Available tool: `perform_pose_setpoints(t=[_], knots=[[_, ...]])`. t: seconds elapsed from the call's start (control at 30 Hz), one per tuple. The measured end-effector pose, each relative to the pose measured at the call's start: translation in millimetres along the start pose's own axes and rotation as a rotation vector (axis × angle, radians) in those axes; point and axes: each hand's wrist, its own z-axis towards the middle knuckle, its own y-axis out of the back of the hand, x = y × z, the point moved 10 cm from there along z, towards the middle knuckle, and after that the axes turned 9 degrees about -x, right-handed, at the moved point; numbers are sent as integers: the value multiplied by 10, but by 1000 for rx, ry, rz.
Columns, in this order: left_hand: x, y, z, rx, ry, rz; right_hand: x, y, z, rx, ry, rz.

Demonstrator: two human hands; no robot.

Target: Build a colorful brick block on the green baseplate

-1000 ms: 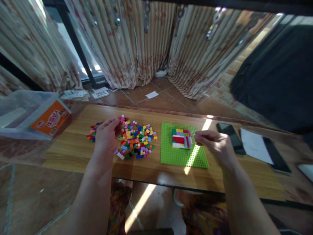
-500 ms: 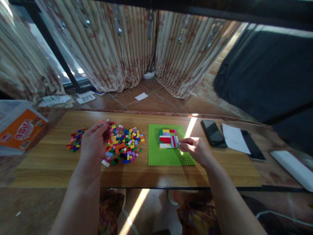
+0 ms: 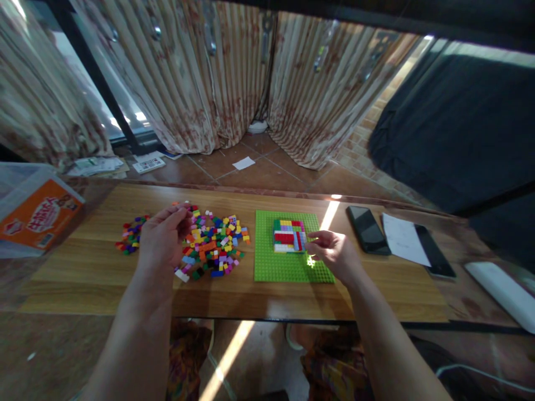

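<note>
Hiding some bricks (image 3: 215,246): left hand (image 3: 162,236).

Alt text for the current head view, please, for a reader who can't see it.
A right hand pinches its fingers beside a block of colorful bricks on a green baseplate, while the left hand hovers by a pile of loose bricks. A dark phone lies to the right on the wooden table.

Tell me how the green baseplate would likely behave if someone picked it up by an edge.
The green baseplate looks thin but fairly stiff, since it lies flat. Its studded top would probably give fingers some grip. The built block sits off-centre, toward the far edge, so the plate might tilt that way.
</note>
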Motion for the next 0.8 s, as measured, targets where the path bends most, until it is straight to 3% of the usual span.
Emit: perform_pose_setpoints(t=[0.47, 0.8], knots=[[-38, -16, -18, 20, -2, -33, -60, -56, 21, 64, -26, 5], [-33, -7, -28, 6, 10, 1, -122, -88, 31, 39, -79, 9]])
